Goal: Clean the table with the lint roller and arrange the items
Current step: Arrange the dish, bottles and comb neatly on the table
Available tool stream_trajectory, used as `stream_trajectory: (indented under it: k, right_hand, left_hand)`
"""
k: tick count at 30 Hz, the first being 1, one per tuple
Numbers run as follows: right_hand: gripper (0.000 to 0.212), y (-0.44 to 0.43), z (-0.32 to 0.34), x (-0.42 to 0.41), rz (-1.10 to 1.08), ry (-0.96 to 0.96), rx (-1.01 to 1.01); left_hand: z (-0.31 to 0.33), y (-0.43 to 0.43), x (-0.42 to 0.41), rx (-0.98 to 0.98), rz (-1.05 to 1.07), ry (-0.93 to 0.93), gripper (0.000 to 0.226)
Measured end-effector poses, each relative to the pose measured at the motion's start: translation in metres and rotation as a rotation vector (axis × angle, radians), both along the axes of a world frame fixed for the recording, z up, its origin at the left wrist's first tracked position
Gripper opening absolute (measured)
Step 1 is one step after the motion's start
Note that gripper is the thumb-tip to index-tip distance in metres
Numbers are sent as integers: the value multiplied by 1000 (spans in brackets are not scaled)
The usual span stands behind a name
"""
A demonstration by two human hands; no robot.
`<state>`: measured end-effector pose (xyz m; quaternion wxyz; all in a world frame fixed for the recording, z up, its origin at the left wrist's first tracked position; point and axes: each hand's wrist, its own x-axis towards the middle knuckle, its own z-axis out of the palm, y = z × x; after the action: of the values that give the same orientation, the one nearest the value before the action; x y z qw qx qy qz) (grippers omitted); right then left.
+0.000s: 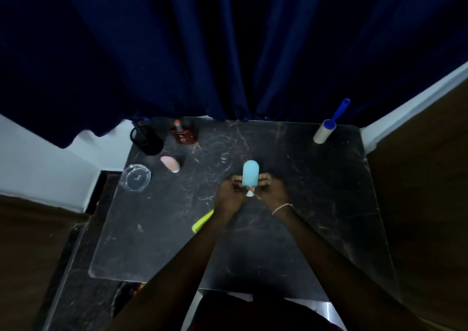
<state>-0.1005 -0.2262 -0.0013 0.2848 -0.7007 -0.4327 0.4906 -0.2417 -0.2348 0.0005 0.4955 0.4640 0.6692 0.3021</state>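
Both hands meet over the middle of the dark marble table (pixel 316 204). Between them is a light blue squeeze bottle (pixel 250 173) with a white cap pointing toward me. My left hand (pixel 228 195) grips its left side with curled fingers. My right hand (pixel 272 191), with a chain bracelet at the wrist, grips its right side. The lint roller (pixel 326 129), blue handle and white roll, leans at the table's far right corner, away from both hands.
At the far left stand a black cup (pixel 147 138) and a dark red bottle (pixel 183 133). A pink squeeze bottle (pixel 170 163) and a glass ashtray (pixel 135 177) lie nearer. A yellow-green marker (pixel 201 222) lies under my left forearm. A blue curtain (pixel 228 52) hangs behind.
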Motion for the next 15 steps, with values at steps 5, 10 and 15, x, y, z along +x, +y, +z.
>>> stream_trajectory:
  k: [5,10,15]
  right_hand:
    - [31,4,3,-72,106,-46,18]
    - [27,10,1,-141,170,-45,8]
    - [33,19,-8,-202,238,-124,31]
  left_hand:
    - [3,-6,-69,35,76,63,19]
    - [-1,-7,-136,12,86,76,26]
    - [-5,-7,-191,27,28,61,39]
